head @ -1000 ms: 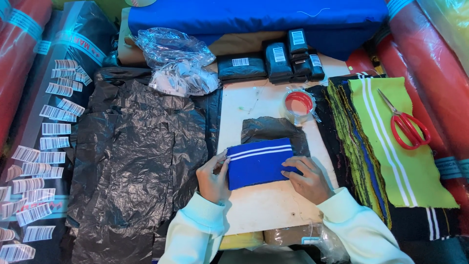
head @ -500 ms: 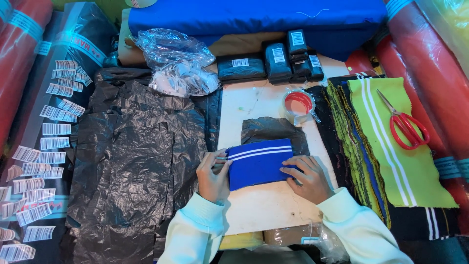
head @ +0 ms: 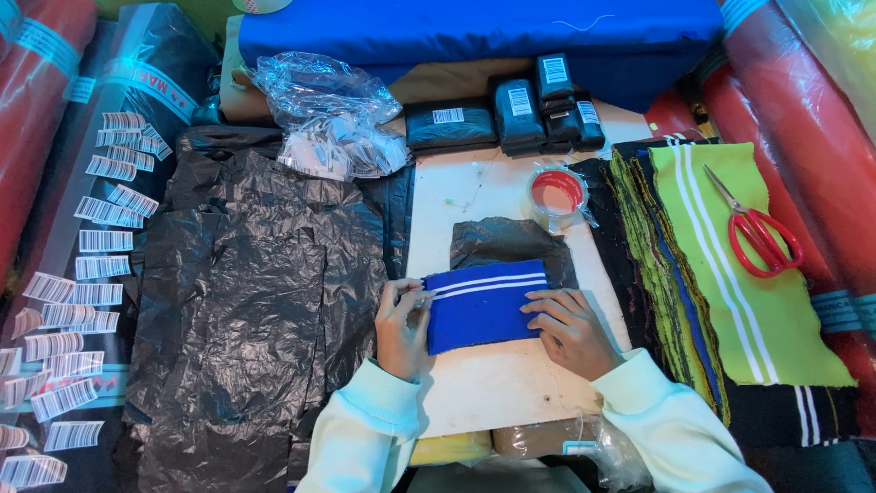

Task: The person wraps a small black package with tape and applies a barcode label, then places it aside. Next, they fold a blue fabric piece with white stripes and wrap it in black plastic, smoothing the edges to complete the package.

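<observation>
Blue ribbed knit cloth with two white stripes [head: 482,306] lies folded on the pale tabletop [head: 497,388], overlapping a small black plastic sheet [head: 511,242], its left edge pinched by the left hand [head: 401,329] while the right hand [head: 570,329] presses flat, fingers spread (seemingly to hold the fold).

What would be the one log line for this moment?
left hand: on left edge of blue cloth | right hand: flat on its right edge | cloth: on black bag | scissors: untouched
</observation>
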